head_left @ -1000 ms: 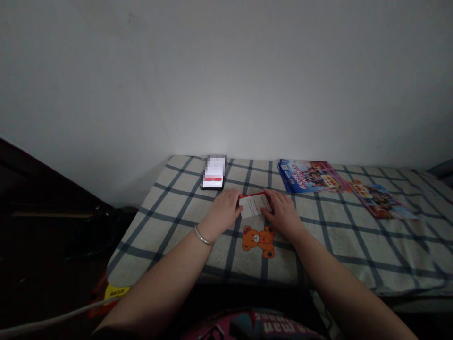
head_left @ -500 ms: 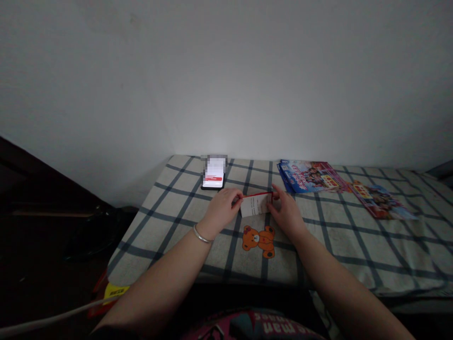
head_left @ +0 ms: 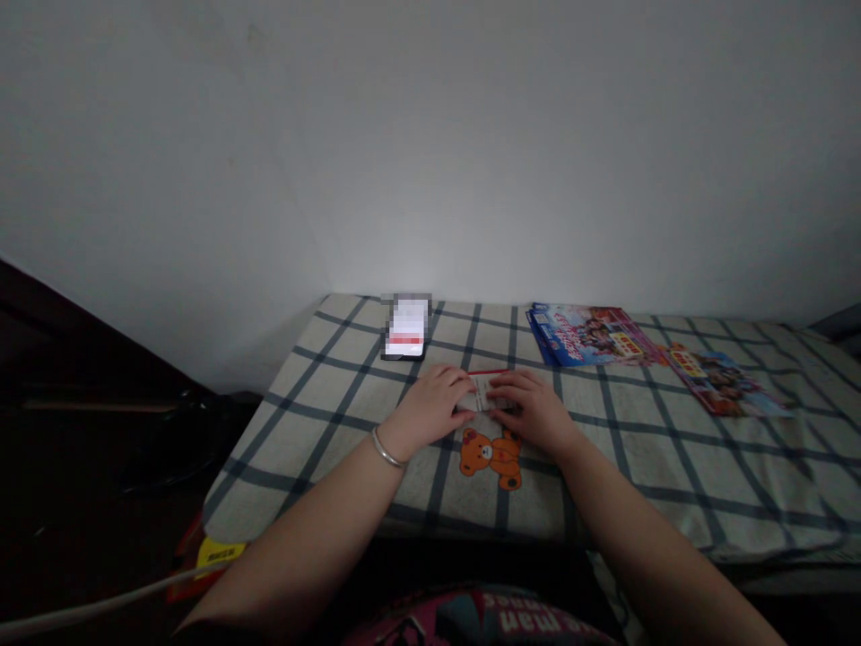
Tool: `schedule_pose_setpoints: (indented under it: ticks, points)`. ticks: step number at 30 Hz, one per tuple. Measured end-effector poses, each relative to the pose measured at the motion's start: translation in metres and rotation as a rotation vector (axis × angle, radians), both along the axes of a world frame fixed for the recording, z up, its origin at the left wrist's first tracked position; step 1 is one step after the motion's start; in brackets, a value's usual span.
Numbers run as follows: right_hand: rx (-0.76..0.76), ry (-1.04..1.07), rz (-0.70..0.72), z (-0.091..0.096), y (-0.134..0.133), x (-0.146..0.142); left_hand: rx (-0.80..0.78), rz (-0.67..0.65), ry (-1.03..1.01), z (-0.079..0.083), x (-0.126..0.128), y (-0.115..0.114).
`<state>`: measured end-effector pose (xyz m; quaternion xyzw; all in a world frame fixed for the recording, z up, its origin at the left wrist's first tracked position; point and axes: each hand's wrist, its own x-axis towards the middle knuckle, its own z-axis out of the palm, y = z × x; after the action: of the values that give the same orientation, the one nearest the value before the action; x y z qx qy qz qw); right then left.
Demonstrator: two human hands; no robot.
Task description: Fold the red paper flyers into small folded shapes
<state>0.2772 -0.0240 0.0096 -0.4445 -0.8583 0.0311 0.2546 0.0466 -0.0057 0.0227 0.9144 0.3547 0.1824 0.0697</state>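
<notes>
A small white card with a red edge (head_left: 482, 391) lies on the checked cloth (head_left: 336, 395) just above an orange teddy bear print (head_left: 493, 454). My left hand (head_left: 430, 405), with a silver bangle at the wrist, rests on the card's left end with fingers curled over it. From the other side my right hand (head_left: 531, 409) covers the card's right end, fingers laid over it. Most of the card is hidden between the two hands.
A lit phone (head_left: 406, 328) lies at the back of the cloth near the wall. Colourful booklets (head_left: 585, 334) and another (head_left: 719, 379) lie at the back right. Dark floor with a yellow-labelled thing (head_left: 219, 556) lies to the left.
The card, held tilted up on its edge half a second ago, now lies flat on the cloth. Both hands have closed in over it.
</notes>
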Motion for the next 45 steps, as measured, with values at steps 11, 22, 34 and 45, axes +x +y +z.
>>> schedule_pose_setpoints:
  ticks: [11,22,34,45]
  points:
    - [0.072,-0.369,-0.078,0.023,-0.013,-0.024,0.019,-0.015,-0.032,-0.001,0.000,0.001]
    - [0.112,-0.190,-0.265,0.018,-0.010,-0.036,0.219,0.069,-0.120,0.010,0.004,0.000]
    - [0.119,0.101,-0.148,0.009,-0.004,-0.034,0.279,0.066,-0.234,0.008,0.008,-0.001]
    - [0.098,0.136,-0.121,0.011,-0.003,-0.035,0.249,0.070,-0.224,0.009,0.007,-0.001]
